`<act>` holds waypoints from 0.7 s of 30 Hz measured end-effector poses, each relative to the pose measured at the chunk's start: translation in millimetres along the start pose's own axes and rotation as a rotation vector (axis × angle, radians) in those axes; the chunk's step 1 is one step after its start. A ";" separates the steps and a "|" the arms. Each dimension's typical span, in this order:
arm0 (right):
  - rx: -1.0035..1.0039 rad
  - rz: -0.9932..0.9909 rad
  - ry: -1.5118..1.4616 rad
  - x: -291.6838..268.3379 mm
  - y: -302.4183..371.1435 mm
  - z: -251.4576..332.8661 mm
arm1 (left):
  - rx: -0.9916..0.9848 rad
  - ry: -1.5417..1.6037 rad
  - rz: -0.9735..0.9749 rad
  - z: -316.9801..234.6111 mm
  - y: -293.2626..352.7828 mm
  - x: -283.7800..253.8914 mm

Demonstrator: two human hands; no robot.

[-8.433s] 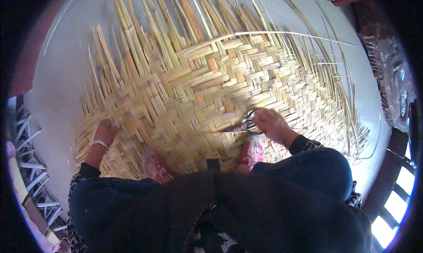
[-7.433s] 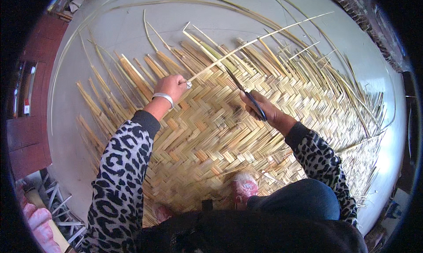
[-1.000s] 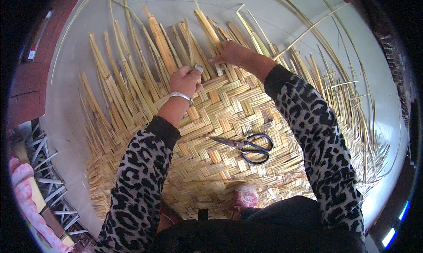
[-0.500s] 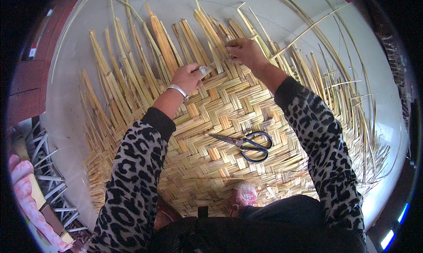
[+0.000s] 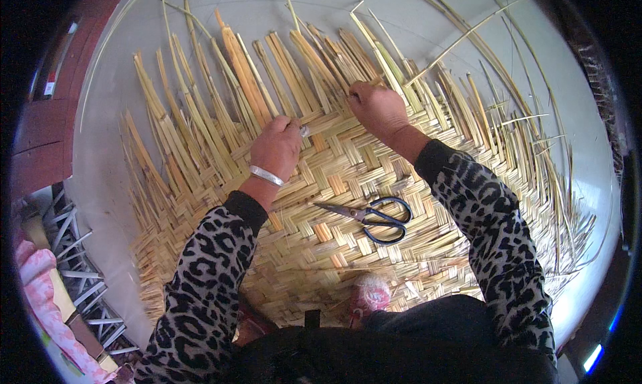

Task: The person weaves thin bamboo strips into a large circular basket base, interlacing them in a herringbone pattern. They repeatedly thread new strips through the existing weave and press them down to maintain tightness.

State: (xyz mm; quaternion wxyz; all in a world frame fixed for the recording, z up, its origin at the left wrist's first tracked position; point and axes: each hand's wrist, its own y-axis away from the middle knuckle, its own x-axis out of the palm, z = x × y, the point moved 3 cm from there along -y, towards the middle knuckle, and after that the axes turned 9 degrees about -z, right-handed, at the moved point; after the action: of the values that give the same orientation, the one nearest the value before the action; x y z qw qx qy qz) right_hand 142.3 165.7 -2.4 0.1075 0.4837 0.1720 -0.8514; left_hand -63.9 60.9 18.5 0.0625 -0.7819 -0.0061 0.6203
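Observation:
A woven mat (image 5: 334,176) of flat, straw-coloured plant strips lies before me, its loose strip ends (image 5: 244,76) fanning out along the far edge. My left hand (image 5: 275,150) is closed at the far edge of the weave, with a silvery-white band or wrap (image 5: 305,130) at a finger. A pale crosswise strip (image 5: 328,122) runs from beside it toward my right hand (image 5: 378,110). That right hand is closed among the upright strips, a piece of strip showing at its knuckles; its fingertips are hidden. Dark-handled scissors (image 5: 368,217) lie on the mat, nearer me than both hands.
Long thin stems (image 5: 461,46) arch over the pale floor (image 5: 100,183) at the far right. A pink-and-white cloth (image 5: 41,277) and a lattice of pale bars (image 5: 77,263) stand at the left. My foot in a pink-and-white covering (image 5: 370,297) rests on the near mat.
My left hand has turned knuckles-up and come slightly nearer me, closing more. My right hand has shifted a little nearer and curled into a tighter fist. The scissors lie where they were.

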 end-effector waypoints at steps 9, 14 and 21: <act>0.051 -0.053 -0.184 -8.1 -6.2 -15.0 | -0.257 0.307 -0.089 13.4 -7.5 8.9; -0.074 -0.032 -0.035 -10.4 -12.9 -8.2 | -0.326 0.275 -0.001 20.9 -31.0 16.6; 0.003 0.050 -0.012 -7.3 -1.7 -14.2 | -0.273 0.218 0.088 13.0 -39.0 9.3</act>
State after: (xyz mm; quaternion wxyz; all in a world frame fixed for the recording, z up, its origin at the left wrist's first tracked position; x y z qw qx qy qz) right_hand 156.6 173.1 -2.5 0.1291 0.4831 0.1579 -0.8515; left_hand -71.7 101.6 10.6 -0.0713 -0.8452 -0.0493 0.5274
